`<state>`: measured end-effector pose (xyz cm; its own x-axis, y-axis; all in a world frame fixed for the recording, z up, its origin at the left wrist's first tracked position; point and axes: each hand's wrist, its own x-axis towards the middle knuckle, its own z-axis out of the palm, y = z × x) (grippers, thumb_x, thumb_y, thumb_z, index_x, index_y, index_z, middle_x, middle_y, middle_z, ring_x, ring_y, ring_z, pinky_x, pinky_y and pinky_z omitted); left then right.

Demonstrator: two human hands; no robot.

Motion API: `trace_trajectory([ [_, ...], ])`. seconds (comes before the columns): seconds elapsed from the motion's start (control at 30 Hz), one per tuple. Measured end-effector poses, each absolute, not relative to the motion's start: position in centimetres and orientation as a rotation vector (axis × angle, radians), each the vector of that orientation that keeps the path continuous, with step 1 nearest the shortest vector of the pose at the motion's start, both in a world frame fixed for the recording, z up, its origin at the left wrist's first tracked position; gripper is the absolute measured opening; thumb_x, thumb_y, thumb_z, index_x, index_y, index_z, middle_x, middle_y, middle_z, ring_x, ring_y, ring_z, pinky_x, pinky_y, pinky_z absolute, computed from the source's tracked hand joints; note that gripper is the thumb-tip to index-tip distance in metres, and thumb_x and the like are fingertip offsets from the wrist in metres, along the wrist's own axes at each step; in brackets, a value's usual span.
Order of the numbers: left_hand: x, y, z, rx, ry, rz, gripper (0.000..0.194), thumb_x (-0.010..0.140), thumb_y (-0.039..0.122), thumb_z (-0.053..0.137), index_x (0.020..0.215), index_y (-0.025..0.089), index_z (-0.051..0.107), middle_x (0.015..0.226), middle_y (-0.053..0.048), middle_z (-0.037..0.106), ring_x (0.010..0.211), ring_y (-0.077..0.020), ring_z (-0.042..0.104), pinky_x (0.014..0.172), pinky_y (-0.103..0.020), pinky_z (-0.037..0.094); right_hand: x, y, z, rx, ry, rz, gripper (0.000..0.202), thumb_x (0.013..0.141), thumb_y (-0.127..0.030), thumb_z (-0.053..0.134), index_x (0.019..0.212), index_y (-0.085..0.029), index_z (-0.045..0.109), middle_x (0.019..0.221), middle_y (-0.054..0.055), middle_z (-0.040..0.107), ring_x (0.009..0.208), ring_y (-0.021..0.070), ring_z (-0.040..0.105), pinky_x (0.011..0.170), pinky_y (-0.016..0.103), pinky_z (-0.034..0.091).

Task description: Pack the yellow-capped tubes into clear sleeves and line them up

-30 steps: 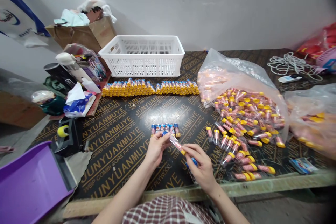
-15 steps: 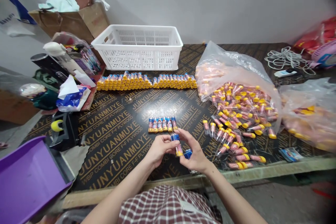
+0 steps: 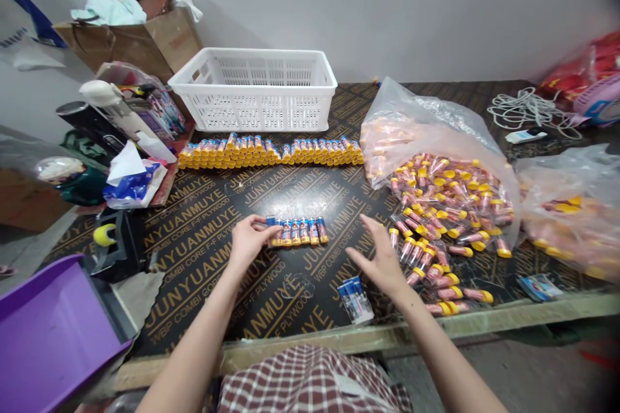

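At the left end of a short row of blue-labelled tubes with yellow caps [image 3: 303, 231], my left hand [image 3: 249, 242] pinches one more tube [image 3: 272, 222], partly hidden by the fingers. My right hand [image 3: 382, 258] is open, fingers spread, beside the loose clear tubes [image 3: 411, 249] with yellow caps and pinkish contents. Below it, near the table edge, lies a small stack of blue-and-white labels [image 3: 356, 300]. More such tubes spill out of a clear plastic bag [image 3: 436, 132].
Behind the row, stacked finished-looking tubes [image 3: 271, 151] line the front of a white plastic basket [image 3: 259, 106]. A tape dispenser [image 3: 116, 248] and purple dustpan [image 3: 58, 335] are at left. Another filled bag [image 3: 576, 219], a blue packet [image 3: 537, 287] and a coiled cord [image 3: 527, 110] lie right.
My left hand has carried the labelled tube left to the row's end. My right hand has moved right, away from it, and opened, uncovering the label stack.
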<state>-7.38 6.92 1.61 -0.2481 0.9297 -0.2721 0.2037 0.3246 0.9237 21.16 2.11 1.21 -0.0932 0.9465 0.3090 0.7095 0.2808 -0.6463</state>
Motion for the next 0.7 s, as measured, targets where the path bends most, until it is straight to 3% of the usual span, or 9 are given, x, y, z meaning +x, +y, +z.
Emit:
trace_trajectory([
  [0.1,-10.6,9.2,0.3,1.289,1.951,0.789,0.039,0.048,0.043,0.081,0.069,0.017,0.061,0.050,-0.001,0.061,0.056,-0.0198,0.061,0.059,-0.028,0.043,24.9,4.0,-0.9,-1.917,-1.874,0.042,0.039,0.084,-0.036,0.053,0.117,-0.015,0.056,0.110,0.016,0.060,0.111,0.0337,0.047,0.090,0.051,0.038],
  [0.2,-10.7,9.4,0.2,1.477,2.080,0.629,0.036,0.058,0.049,0.074,0.069,0.017,0.062,0.055,-0.004,0.062,0.063,-0.0223,0.062,0.063,-0.029,0.042,26.9,4.9,-2.5,-2.081,-1.983,-0.081,0.036,0.084,-0.036,0.052,0.111,-0.012,0.061,0.099,0.018,0.064,0.109,0.0381,0.047,0.083,0.051,0.037],
  [0.33,-5.5,6.3,0.7,1.695,2.032,0.704,0.032,0.076,0.047,0.060,0.079,0.015,0.065,0.072,-0.007,0.066,0.070,-0.0200,0.060,0.067,-0.029,0.040,27.2,5.1,-3.0,-2.064,-2.018,-0.068,0.039,0.083,-0.031,0.052,0.117,-0.014,0.057,0.096,0.015,0.065,0.108,0.0347,0.048,0.085,0.046,0.037],
  [0.4,-1.8,3.7,0.5,1.782,1.798,0.628,0.025,0.075,0.042,0.063,0.067,0.018,0.066,0.067,-0.002,0.065,0.065,-0.0151,0.058,0.065,-0.025,0.040,26.9,5.2,-2.9,-2.055,-2.014,-0.052,0.042,0.082,-0.027,0.051,0.122,-0.014,0.054,0.092,0.013,0.065,0.102,0.0318,0.051,0.085,0.043,0.038],
  [0.47,1.6,1.3,-0.3,1.890,1.471,0.392,0.024,0.074,0.042,0.065,0.070,0.019,0.068,0.070,-0.003,0.066,0.067,-0.0160,0.058,0.063,-0.026,0.038,26.5,5.1,-2.5,-2.046,-2.001,-0.036,0.046,0.082,-0.025,0.050,0.127,-0.014,0.049,0.089,0.011,0.064,0.093,0.0278,0.054,0.083,0.040,0.041],
  [0.7,4.3,-0.9,-2.2,1.934,1.422,0.248,0.013,0.072,0.032,0.070,0.071,0.020,0.065,0.078,-0.001,0.065,0.075,-0.0161,0.059,0.065,-0.025,0.037,24.3,2.5,0.2,-1.756,-1.716,0.470,0.059,0.082,-0.026,0.045,0.139,-0.020,0.030,0.111,0.009,0.058,0.074,0.0174,0.056,0.075,0.035,0.048],
])
